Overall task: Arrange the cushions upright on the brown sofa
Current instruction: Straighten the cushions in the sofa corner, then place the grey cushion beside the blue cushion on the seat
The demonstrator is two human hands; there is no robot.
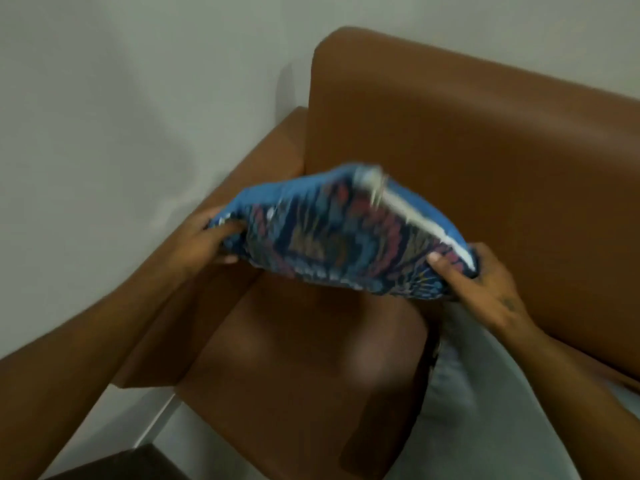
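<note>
A blue patterned cushion (343, 233) with red and multicoloured marks and a white edge hangs in the air above the seat of the brown sofa (485, 161). My left hand (207, 240) grips its left corner and my right hand (485, 275) grips its right corner. The cushion lies roughly flat, tilted and blurred by motion, near the sofa's left end by the armrest (221, 258). A pale grey cushion (485, 410) lies flat on the seat at the lower right, partly under my right forearm.
A white wall (121, 98) runs behind and left of the sofa. The bare brown seat (294, 375) lies below the held cushion. A dark object (114, 462) sits at the bottom left on the light floor.
</note>
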